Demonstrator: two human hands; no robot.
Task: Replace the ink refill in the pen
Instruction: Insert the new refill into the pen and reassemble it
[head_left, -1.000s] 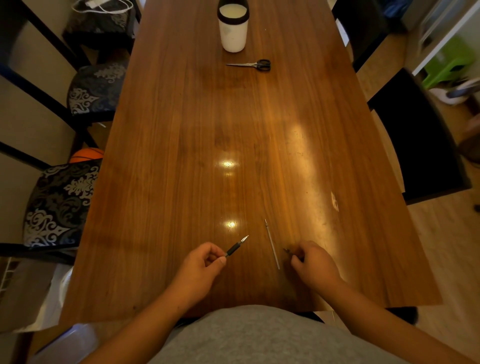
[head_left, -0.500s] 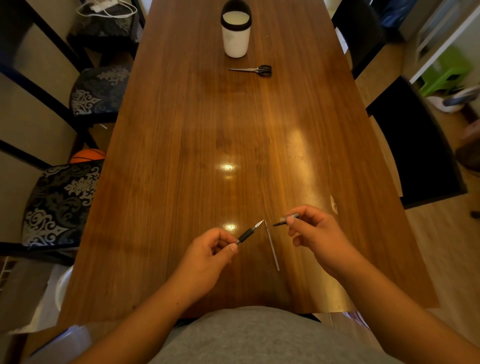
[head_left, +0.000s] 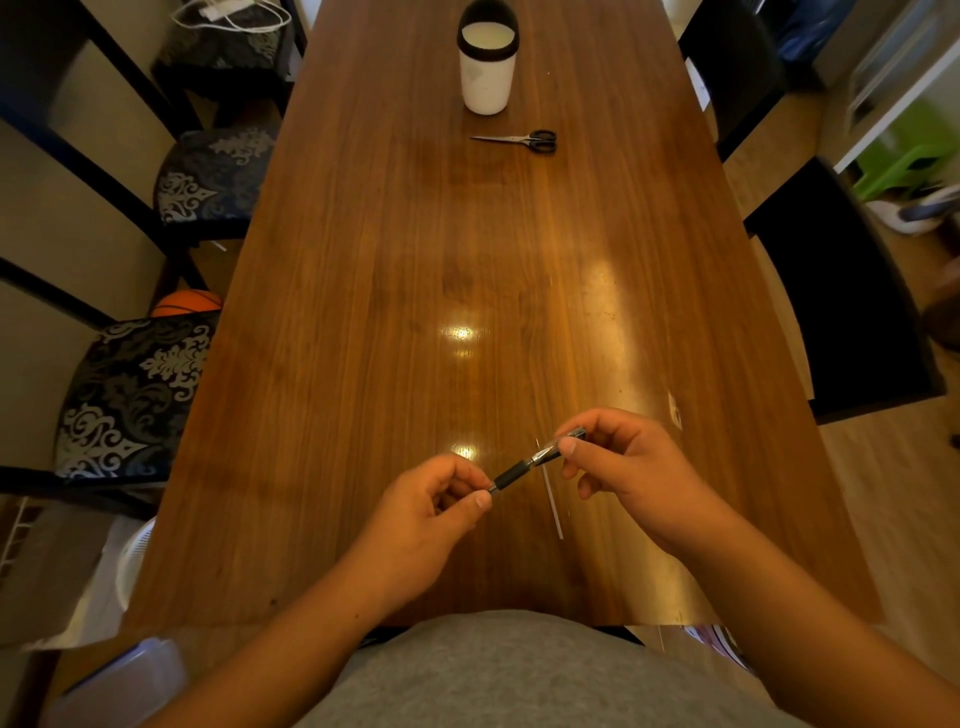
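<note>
Both my hands hold a pen (head_left: 535, 461) above the near end of the wooden table (head_left: 363, 322). My left hand (head_left: 431, 514) pinches the lower end with the black grip section. My right hand (head_left: 623, 467) pinches the upper, clear and silver barrel part. The two pen parts meet in a line between the hands. A thin pale ink refill (head_left: 551, 493) lies on the table just below the pen, pointing away from me.
A white cup with a black rim (head_left: 487, 62) stands at the far end, with black-handled scissors (head_left: 519, 140) lying in front of it. Patterned chairs (head_left: 130, 395) line the left side, dark chairs (head_left: 852, 312) the right.
My right hand picked up the barrel part from the table and brought it to the grip part in my left hand; the two parts now meet.
</note>
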